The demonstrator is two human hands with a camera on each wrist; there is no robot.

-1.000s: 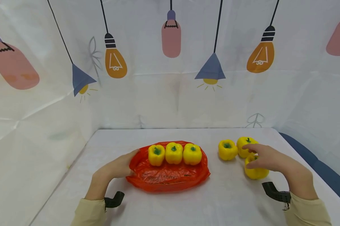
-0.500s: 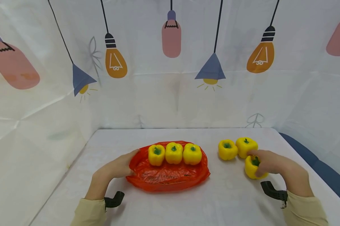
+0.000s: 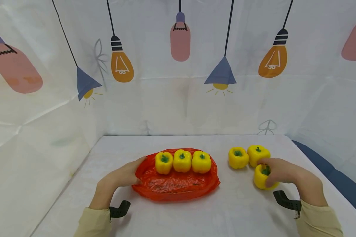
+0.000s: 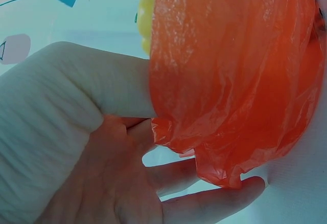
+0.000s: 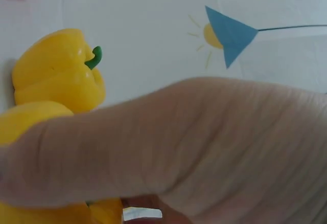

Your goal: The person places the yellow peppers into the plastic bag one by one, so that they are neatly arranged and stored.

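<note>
My left hand holds the left edge of a red plastic bag spread on the table. In the left wrist view the thumb goes in behind the red film, with fingers outside and below it. Three yellow bell peppers with green stems stand in a row on the bag's far part. To the right, my right hand grips a yellow bell pepper, thumb on the near side and fingers on the far side. The right wrist view shows the thumb across this pepper.
Two more yellow bell peppers stand just beyond the right hand, one at left and one farther back. A white cloth covers the table. Behind it hangs a white sheet printed with lamps; a dark blue edge lies at right.
My right hand has come down over the nearest loose pepper and gripped it; the pepper has since shifted slightly left. The left hand and bag stay put.
</note>
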